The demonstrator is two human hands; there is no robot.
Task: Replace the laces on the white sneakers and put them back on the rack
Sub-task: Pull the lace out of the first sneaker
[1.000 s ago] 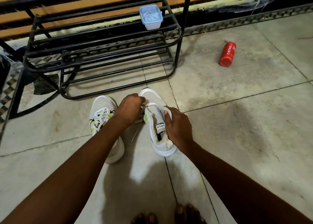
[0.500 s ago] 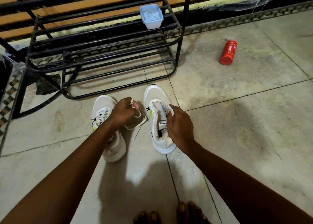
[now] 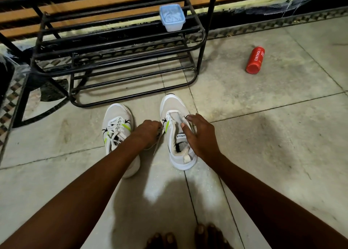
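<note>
Your left hand (image 3: pixel 148 131) is clenched around a loose white lace (image 3: pixel 157 142) that trails down between the two shoes, on the floor tiles (image 3: pixel 263 145). Your right hand (image 3: pixel 197 135) rests on the tongue of the right sneaker (image 3: pixel 175 109), thumb and fingers spread and relaxed, holding nothing. That sneaker stands upright just in front of you, its eyelets bare, its long axis running away from you with the toe aimed at the rack (image 3: pixel 116 47) and the heel toward your toes (image 3: pixel 188 237) at the bottom edge. The left sneaker (image 3: pixel 117 120), laced, lies just beside it and parallel, toe also pointing at the rack; your left forearm crosses over its heel. The black metal rack sits near the toes, with a small lidded plastic box (image 3: pixel 172 18) on its top shelf. A red bottle (image 3: pixel 255 60) lies on its side, well apart to the right.
</note>
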